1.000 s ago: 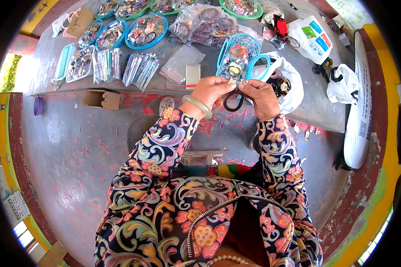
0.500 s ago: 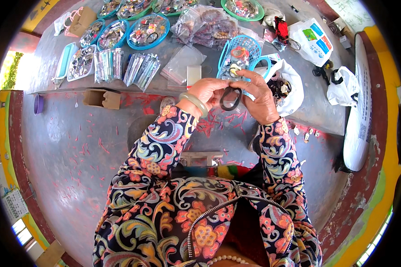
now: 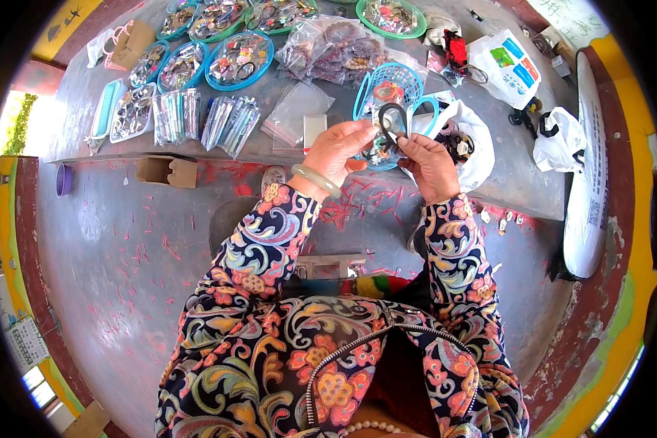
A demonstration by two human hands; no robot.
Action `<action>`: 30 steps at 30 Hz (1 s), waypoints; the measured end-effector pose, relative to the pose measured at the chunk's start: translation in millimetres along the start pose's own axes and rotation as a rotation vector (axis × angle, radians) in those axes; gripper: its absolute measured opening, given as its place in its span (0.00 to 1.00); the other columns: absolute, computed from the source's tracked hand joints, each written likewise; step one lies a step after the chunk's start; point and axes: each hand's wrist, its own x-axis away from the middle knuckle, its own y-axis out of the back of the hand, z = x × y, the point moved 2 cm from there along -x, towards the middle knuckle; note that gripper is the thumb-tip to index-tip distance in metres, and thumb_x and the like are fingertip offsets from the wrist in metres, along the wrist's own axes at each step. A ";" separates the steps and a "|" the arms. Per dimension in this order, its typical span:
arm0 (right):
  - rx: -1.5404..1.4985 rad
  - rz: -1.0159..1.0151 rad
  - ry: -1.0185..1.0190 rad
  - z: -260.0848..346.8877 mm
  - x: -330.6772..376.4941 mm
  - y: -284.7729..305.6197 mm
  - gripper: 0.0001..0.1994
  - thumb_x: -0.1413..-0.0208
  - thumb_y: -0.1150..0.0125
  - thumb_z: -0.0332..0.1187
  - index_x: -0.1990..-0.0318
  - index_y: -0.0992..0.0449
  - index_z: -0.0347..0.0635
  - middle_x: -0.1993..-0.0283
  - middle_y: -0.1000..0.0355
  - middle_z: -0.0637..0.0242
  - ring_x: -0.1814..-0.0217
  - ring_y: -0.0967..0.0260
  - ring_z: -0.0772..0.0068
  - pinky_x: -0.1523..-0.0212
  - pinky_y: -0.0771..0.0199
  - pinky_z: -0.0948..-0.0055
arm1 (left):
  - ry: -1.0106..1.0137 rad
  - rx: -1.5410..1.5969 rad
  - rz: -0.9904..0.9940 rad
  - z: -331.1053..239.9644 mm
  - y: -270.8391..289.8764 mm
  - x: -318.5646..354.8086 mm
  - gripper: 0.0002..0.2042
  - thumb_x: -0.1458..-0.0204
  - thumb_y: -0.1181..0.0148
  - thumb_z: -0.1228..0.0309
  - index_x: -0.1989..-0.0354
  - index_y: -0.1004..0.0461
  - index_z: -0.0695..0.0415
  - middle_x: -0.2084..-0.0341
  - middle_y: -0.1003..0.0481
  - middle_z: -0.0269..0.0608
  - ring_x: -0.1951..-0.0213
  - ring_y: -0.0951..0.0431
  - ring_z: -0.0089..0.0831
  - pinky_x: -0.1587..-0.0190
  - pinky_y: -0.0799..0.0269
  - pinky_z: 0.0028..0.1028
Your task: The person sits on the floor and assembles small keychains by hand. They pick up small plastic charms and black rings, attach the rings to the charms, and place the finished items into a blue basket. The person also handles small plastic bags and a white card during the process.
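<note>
A dark ring-shaped bangle [image 3: 391, 120] is pinched between the curled fingers of the left hand [image 3: 338, 150] and the right hand [image 3: 429, 164], and is held above the blue basket [image 3: 387, 84] on the tabletop [image 3: 285, 80].

Hard to make out how the dark bangle [image 3: 392, 120] is actually gripped: the left hand [image 3: 341, 150] covers its lower left edge, the right hand [image 3: 429, 166] hides the bottom, and the fingertips blur into it. The blue basket [image 3: 387, 84] behind is half blocked by both hands, so whatever's inside is just a colourful mess. Stuff in the round trays [image 3: 237, 58] up top is too small to identify. The green-rimmed plate [image 3: 390, 18] is cut off by the picture's edge. The clear bags [image 3: 328, 47] look like they hold beads, can't really tell. The white sack [image 3: 588, 190] bends away at the rim.
</note>
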 end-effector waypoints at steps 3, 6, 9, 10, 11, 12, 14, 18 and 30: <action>0.164 0.058 0.049 -5.8 0.4 -6.1 0.08 0.51 0.41 0.31 0.65 0.24 0.38 0.73 0.29 0.75 0.74 0.38 0.85 0.71 0.39 0.84 | 0.038 0.047 0.060 8.8 7.6 -5.3 0.10 0.50 0.44 0.69 0.61 0.28 0.59 0.68 0.26 0.32 0.68 0.27 0.18 0.79 0.37 0.12; 0.221 0.075 0.101 -7.4 2.6 -11.3 0.09 0.51 0.41 0.30 0.64 0.25 0.34 0.71 0.29 0.73 0.73 0.39 0.87 0.71 0.40 0.86 | 0.049 0.079 0.016 12.2 8.1 -7.2 0.08 0.49 0.45 0.71 0.62 0.28 0.60 0.67 0.26 0.33 0.67 0.27 0.18 0.75 0.33 0.13; 0.242 0.008 0.231 -9.0 1.0 -14.9 0.10 0.51 0.41 0.28 0.63 0.27 0.32 0.70 0.29 0.72 0.71 0.38 0.86 0.69 0.38 0.86 | 0.022 0.102 0.001 11.5 8.4 -6.5 0.07 0.49 0.47 0.73 0.63 0.29 0.62 0.67 0.26 0.36 0.66 0.26 0.21 0.70 0.28 0.16; 0.245 -0.027 0.283 -9.1 0.7 -16.0 0.10 0.52 0.40 0.28 0.62 0.27 0.31 0.69 0.29 0.71 0.70 0.37 0.86 0.68 0.38 0.86 | 0.007 0.113 0.022 12.5 10.1 -8.2 0.07 0.49 0.47 0.74 0.63 0.29 0.62 0.66 0.26 0.38 0.66 0.26 0.23 0.68 0.27 0.18; 0.232 -0.040 0.319 -8.5 0.7 -17.5 0.11 0.52 0.40 0.28 0.62 0.27 0.31 0.69 0.29 0.71 0.70 0.37 0.85 0.68 0.37 0.85 | -0.008 0.123 0.042 12.8 10.9 -9.1 0.07 0.49 0.47 0.74 0.63 0.29 0.63 0.66 0.27 0.39 0.65 0.26 0.24 0.66 0.26 0.19; 0.219 -0.056 0.354 -7.6 1.2 -18.5 0.11 0.52 0.40 0.27 0.61 0.28 0.31 0.68 0.29 0.70 0.69 0.36 0.84 0.67 0.37 0.85 | -0.005 0.113 0.041 13.0 9.3 -8.4 0.07 0.49 0.48 0.75 0.62 0.29 0.63 0.66 0.27 0.40 0.64 0.26 0.26 0.65 0.25 0.21; 0.150 -0.065 0.374 -6.4 2.4 -20.1 0.11 0.52 0.40 0.27 0.62 0.27 0.32 0.68 0.29 0.70 0.69 0.36 0.83 0.66 0.37 0.84 | 0.003 0.093 0.038 14.0 3.6 -6.0 0.08 0.48 0.48 0.75 0.62 0.30 0.64 0.65 0.27 0.41 0.63 0.25 0.28 0.63 0.25 0.23; -0.046 -0.122 0.322 -10.7 2.8 -17.7 0.08 0.53 0.40 0.26 0.64 0.26 0.34 0.69 0.28 0.70 0.69 0.35 0.83 0.66 0.37 0.84 | 0.032 0.070 0.069 19.1 -1.6 -4.1 0.08 0.48 0.49 0.75 0.61 0.31 0.64 0.64 0.27 0.42 0.62 0.25 0.29 0.61 0.25 0.25; -0.066 -0.197 0.430 -17.0 3.0 -17.4 0.07 0.53 0.39 0.26 0.65 0.25 0.34 0.69 0.28 0.70 0.68 0.35 0.84 0.65 0.36 0.85 | 0.094 0.061 0.122 16.5 -1.2 -3.4 0.09 0.48 0.49 0.73 0.60 0.31 0.64 0.63 0.28 0.42 0.62 0.25 0.30 0.62 0.25 0.27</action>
